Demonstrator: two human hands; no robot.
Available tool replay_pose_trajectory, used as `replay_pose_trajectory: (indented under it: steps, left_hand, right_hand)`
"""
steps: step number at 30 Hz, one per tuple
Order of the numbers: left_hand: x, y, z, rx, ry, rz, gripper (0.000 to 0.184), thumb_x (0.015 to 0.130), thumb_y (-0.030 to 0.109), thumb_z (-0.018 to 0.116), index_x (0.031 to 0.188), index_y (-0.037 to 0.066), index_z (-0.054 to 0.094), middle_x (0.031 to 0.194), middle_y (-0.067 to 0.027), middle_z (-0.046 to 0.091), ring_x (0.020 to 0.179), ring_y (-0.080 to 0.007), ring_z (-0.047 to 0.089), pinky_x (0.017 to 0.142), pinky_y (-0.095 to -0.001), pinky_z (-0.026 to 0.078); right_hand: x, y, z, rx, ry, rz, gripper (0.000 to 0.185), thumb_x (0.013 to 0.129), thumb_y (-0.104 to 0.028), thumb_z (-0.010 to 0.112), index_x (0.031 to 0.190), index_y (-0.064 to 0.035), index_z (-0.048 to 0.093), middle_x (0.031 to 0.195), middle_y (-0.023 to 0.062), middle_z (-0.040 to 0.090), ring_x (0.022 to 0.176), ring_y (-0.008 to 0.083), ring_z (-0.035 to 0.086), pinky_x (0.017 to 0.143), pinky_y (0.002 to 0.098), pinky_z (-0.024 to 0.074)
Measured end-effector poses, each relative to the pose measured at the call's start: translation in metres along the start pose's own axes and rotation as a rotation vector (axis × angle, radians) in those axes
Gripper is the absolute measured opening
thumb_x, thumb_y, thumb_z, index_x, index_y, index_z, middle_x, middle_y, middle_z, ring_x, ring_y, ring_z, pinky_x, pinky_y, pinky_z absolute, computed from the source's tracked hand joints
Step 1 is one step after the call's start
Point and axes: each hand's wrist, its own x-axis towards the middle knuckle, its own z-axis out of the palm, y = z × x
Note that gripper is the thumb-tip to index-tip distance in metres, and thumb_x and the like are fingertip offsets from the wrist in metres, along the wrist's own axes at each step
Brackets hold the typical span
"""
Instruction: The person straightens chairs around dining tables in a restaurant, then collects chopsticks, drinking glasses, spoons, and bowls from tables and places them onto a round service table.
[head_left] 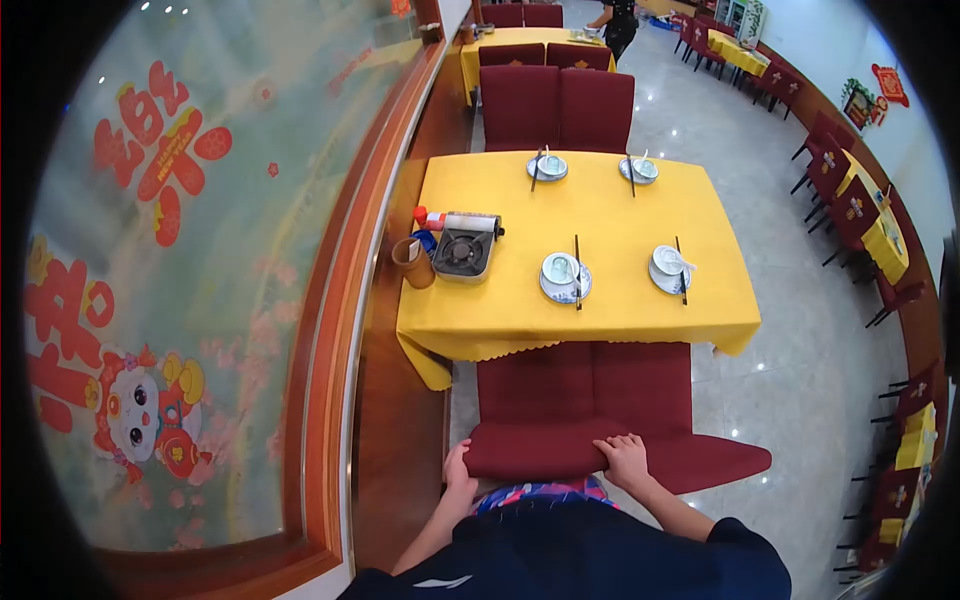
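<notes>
Just in front of my body stands a dark red upholstered chair (535,452), its back toward me. My left hand (457,467) wraps around the left end of the chair back. Over the top edge at its right end, my right hand (625,458) is closed with the fingers curled forward. A second dark red chair (700,460) stands against it on the right, its back angled outward. Both seats reach up to the front edge of a table with a yellow cloth (660,220).
On the table are a portable gas stove (465,252), a brown chopstick holder (413,265) and several place settings, such as a bowl and plate (566,285). A window wall (330,300) runs along the left. Chairs (557,108) stand beyond; another person (621,22) is at the back.
</notes>
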Motion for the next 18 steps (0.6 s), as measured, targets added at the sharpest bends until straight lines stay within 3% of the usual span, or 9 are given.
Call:
replay_pose_trajectory:
  steps: [2,5,9,10,15,18]
  left_hand:
    - [-0.004,0.006,-0.005,0.062,-0.019,0.006,0.023,0.08,0.016,0.057,0.099,0.004,0.063,0.102,-0.011,0.061,0.1,-0.0253,0.058,0.088,-0.0398,0.049]
    - [0.003,0.008,-0.016,0.084,-0.024,0.012,0.023,0.08,0.016,0.057,0.098,0.004,0.063,0.102,-0.0105,0.061,0.1,-0.0245,0.058,0.088,-0.0399,0.049]
    - [0.022,0.01,-0.03,0.092,-0.043,0.064,0.02,0.08,0.016,0.055,0.094,0.004,0.062,0.099,-0.0085,0.061,0.096,-0.0218,0.058,0.087,-0.0364,0.049]
    - [0.018,0.019,-0.024,0.012,-0.053,0.019,0.016,0.083,0.01,0.052,0.09,0.003,0.065,0.096,-0.0057,0.063,0.094,-0.0171,0.057,0.085,-0.0313,0.046]
    - [0.022,0.045,0.003,0.071,-0.02,0.152,0.009,0.081,0.009,0.056,0.081,0.004,0.064,0.089,-0.0045,0.063,0.087,-0.0153,0.057,0.08,-0.0291,0.045]
    - [0.038,0.049,0.017,0.077,-0.03,0.16,0.008,0.08,0.008,0.056,0.08,0.004,0.063,0.088,-0.0044,0.063,0.086,-0.0152,0.057,0.079,-0.0291,0.046]
  right_hand:
    - [-0.005,-0.007,0.001,-0.026,-0.028,-0.027,0.055,0.058,-0.015,0.071,0.112,-0.0169,0.062,0.094,0.009,0.065,0.092,0.0268,0.062,0.087,0.042,0.0418]
    - [-0.01,-0.024,0.006,-0.135,-0.185,0.037,0.06,0.056,-0.021,0.076,0.112,-0.0139,0.056,0.092,0.0096,0.062,0.089,0.0288,0.061,0.085,0.0428,0.0418]
    - [-0.011,-0.041,0.016,-0.24,-0.158,-0.02,0.065,0.054,-0.026,0.08,0.11,-0.0116,0.05,0.091,0.01,0.06,0.088,0.0296,0.061,0.079,0.0435,0.0414]
    - [-0.011,-0.045,0.015,-0.215,-0.165,-0.02,0.066,0.054,-0.024,0.08,0.111,-0.0128,0.05,0.09,0.0094,0.06,0.088,0.0283,0.061,0.078,0.0435,0.0415]
    - [0.012,-0.064,0.006,-0.204,-0.162,-0.001,0.054,0.057,-0.015,0.073,0.107,-0.0139,0.052,0.085,0.0075,0.06,0.081,0.0269,0.063,0.072,0.0412,0.0425]
    - [0.025,-0.061,0.007,-0.207,-0.088,0.052,0.053,0.058,-0.011,0.07,0.109,-0.0142,0.055,0.089,0.0074,0.062,0.087,0.0268,0.063,0.075,0.0415,0.0443]
